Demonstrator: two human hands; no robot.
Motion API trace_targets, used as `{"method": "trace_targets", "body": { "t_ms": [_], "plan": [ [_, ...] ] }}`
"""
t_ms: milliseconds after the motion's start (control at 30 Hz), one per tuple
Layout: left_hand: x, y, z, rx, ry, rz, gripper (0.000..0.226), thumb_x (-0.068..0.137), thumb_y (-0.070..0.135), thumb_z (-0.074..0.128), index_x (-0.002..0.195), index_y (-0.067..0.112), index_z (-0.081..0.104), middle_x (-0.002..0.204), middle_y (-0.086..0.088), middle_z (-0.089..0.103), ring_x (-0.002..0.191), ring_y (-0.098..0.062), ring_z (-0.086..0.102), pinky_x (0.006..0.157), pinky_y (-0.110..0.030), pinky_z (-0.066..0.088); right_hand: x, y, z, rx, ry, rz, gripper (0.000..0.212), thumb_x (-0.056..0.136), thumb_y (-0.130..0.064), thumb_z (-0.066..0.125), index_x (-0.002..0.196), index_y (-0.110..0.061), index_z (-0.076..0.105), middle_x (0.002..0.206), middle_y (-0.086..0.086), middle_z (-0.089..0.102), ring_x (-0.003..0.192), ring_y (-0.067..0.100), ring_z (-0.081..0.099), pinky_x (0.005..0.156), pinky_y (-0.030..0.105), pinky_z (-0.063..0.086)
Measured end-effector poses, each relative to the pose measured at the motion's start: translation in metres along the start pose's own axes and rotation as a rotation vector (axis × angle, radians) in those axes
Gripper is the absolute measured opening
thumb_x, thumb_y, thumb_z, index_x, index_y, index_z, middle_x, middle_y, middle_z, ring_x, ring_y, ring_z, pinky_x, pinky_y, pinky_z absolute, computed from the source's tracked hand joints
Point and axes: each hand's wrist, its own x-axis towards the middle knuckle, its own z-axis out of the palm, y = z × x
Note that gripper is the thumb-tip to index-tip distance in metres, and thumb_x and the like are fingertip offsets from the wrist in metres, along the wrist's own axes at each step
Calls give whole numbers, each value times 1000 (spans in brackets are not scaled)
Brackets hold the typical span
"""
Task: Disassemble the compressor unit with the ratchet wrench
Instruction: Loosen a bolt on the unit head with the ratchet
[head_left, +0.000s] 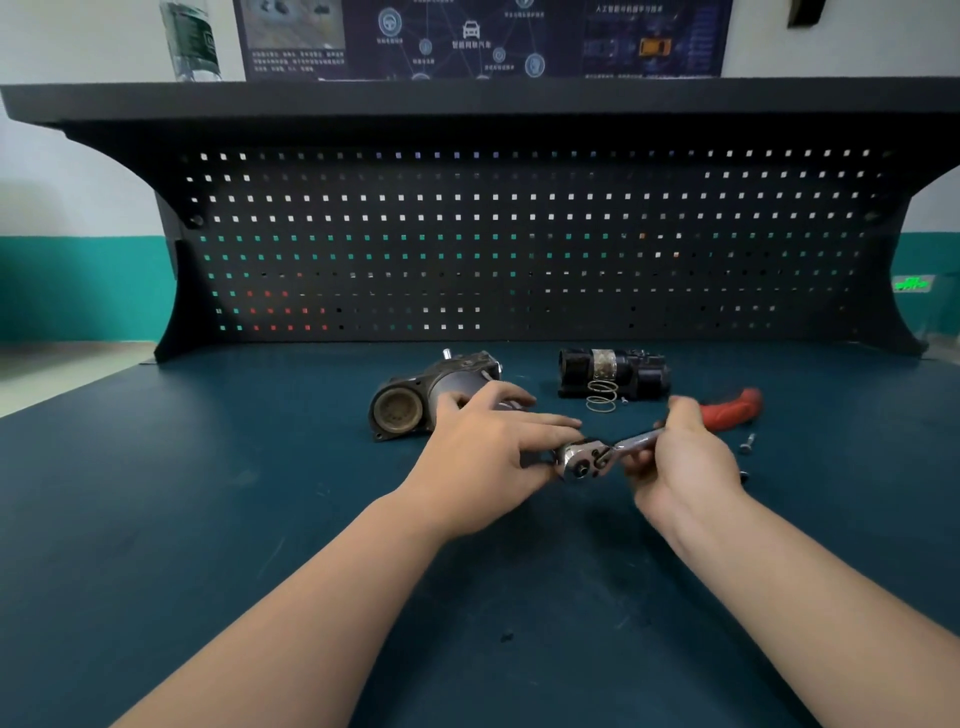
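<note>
Partly stripped, by the look of it: black cylindrical motor section (613, 373), wire coil spring (601, 397) and a loose silver bolt (747, 445) lie apart on the dark teal surface (208, 519). Grey metal compressor housing (431, 397) sits behind the left hand (485, 457). Right hand (683, 457) grips the chrome red-handled ratchet wrench (587, 460); left fingers are straight at its head. More fasteners likely remain.

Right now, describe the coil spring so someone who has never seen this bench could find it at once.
Start at the black pegboard behind the blue bench top and drop to the black cylindrical part lying right of centre. The coil spring sits at its front edge, just beyond the right hand. It is the only bare wire spiral, thin and see-through among solid parts.
</note>
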Motion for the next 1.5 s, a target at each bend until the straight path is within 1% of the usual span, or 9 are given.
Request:
{"method": "trace_targets", "body": {
  "t_ms": [133, 267, 500, 633, 767, 900, 1100, 1367, 1500],
  "plan": [
    [0, -2, 6, -25, 173, 16, 36, 73, 25, 68, 107, 36, 69, 141, 13, 43, 116, -23, 32, 91, -51, 38, -1, 2, 0, 32, -8, -3, 30, 93, -31, 52, 71, -14, 42, 54, -1, 39, 26, 6, 32, 33, 13, 31],
    [0, -2, 2, -74, 203, -1, 58, 68, 19, 71, 119, 43, 60, 146, 13, 25, 112, -17, 28, 96, -42, 37, -3, 0, 0, -2, -25, -103, 29, 91, -36, 56, 74, -15, 47, 55, -1, 43, 27, 7, 37, 36, 18, 35],
    [0, -2, 9, -3, 133, 3, 22, 77, 31, 69, 97, 39, 71, 110, 28, 63, 112, -16, 44, 84, -48, 33, 5, -14, -1, -90, -140, 12, 24, 88, -28, 58, 70, -15, 50, 38, -6, 37, 26, 6, 31, 33, 13, 28],
    [0, -2, 10, -31, 135, -31, 23, 76, 26, 67, 96, 38, 70, 95, 29, 66, 103, -11, 45, 86, -45, 30, 4, -36, -9, -137, -324, -375, 21, 84, -24, 66, 74, -19, 49, 44, -5, 39, 31, 6, 32, 34, 16, 25],
    [-1, -2, 4, 19, 33, 3, 28, 84, 33, 63, 108, 47, 63, 111, 37, 59, 106, -6, 37, 84, -39, 25, -6, -50, -11, -284, -487, -647, 26, 85, -26, 70, 70, -21, 50, 46, -11, 49, 39, 5, 44, 37, 16, 33],
    [-1, -2, 3, 6, 21, 2, 25, 85, 27, 61, 104, 43, 64, 107, 35, 60, 107, -8, 40, 86, -39, 24, -2, -49, -12, -278, -450, -520, 27, 86, -23, 68, 68, -16, 49, 42, -8, 47, 36, 6, 40, 34, 18, 31],
    [0, -1, 4, 10, 31, -30, 23, 86, 30, 61, 106, 41, 65, 107, 31, 62, 107, -9, 41, 85, -39, 25, 8, -21, -19, -169, -209, 242, 32, 84, -22, 57, 58, -16, 39, 32, -7, 31, 21, 5, 19, 34, 7, 19],
    [0, -3, 2, 1, -16, -17, 24, 86, 29, 60, 106, 42, 64, 107, 33, 61, 109, -7, 38, 89, -40, 23, -18, -42, -12, -257, -498, -643, 23, 81, -37, 70, 67, -26, 55, 40, -7, 43, 32, 8, 38, 33, 18, 31],
    [-2, -2, 6, -26, 37, -50, 25, 83, 25, 62, 102, 41, 66, 100, 30, 64, 105, -8, 41, 88, -39, 24, -12, -36, -10, -241, -337, -387, 25, 88, -28, 62, 70, -15, 50, 37, -6, 38, 29, 6, 31, 33, 17, 24]
  ]
}}
